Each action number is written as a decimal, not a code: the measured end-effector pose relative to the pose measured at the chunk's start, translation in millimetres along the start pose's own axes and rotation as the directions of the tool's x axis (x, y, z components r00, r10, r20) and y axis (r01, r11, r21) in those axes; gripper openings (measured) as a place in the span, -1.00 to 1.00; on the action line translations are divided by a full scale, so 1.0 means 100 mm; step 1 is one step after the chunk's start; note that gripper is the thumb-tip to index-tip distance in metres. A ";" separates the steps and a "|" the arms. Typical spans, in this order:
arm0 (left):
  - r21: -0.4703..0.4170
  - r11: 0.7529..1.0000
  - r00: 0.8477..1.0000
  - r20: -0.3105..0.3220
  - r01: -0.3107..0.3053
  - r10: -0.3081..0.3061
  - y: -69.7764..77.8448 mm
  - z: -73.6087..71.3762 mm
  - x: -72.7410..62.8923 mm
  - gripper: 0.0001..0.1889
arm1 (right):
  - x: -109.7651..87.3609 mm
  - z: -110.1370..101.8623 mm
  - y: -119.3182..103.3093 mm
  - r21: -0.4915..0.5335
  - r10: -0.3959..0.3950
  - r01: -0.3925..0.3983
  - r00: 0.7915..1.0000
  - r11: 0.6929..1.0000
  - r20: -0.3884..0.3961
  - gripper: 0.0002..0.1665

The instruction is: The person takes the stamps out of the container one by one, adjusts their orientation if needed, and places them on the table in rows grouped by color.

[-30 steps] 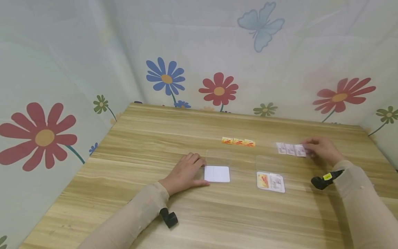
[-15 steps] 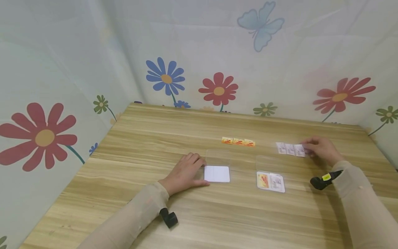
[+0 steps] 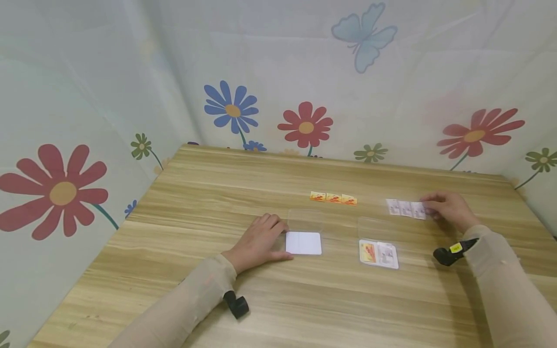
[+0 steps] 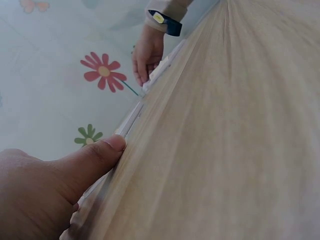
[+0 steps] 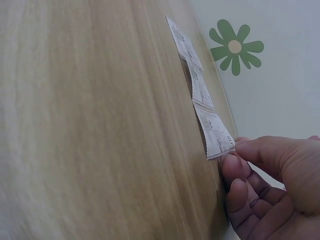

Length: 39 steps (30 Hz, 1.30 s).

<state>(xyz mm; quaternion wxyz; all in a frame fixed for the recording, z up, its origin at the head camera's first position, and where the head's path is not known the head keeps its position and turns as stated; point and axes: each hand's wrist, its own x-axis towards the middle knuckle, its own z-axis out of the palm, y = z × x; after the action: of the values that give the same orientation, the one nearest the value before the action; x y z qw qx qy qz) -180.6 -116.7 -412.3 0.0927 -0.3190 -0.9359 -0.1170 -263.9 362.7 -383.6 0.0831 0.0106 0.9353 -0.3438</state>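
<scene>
The right hand (image 3: 450,210) covers one end of the row of three pale lilac paper stamps (image 3: 404,209) near the right edge of the wood-grain desk (image 3: 330,309); from here their print is too small to read, like the design on the three yellow-and-orange paper stamps (image 3: 333,198) farther from that edge. The left wrist view crops the left hand (image 3: 258,244), and the desk's near edge and both beige cloth sleeves (image 3: 509,285) run out of sight.
</scene>
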 end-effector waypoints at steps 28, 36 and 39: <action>0.138 0.990 0.999 0.027 -0.022 0.018 0.10 -0.07 -0.02 -0.33 | -0.28 -0.11 -0.05 0.006 -0.093 0.093 0.992 0.996 -0.088 -0.58; 0.219 0.974 0.998 0.001 -0.055 0.056 0.17 -0.13 -0.01 -0.31 | -0.37 -0.11 -0.04 0.004 -0.152 0.154 0.982 0.988 -0.116 -0.60; 0.250 0.966 0.997 -0.028 -0.067 0.076 0.19 -0.14 0.00 -0.31 | -0.41 -0.12 -0.06 0.001 -0.180 0.181 0.976 0.983 -0.126 -0.62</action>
<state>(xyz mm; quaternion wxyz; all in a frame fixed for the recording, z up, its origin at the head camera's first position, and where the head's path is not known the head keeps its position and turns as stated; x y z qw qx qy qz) -167.5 -106.3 -395.5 0.1537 -0.3362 -0.9292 -0.0013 -226.1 367.4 -364.4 -0.0073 -0.0523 0.9336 -0.3545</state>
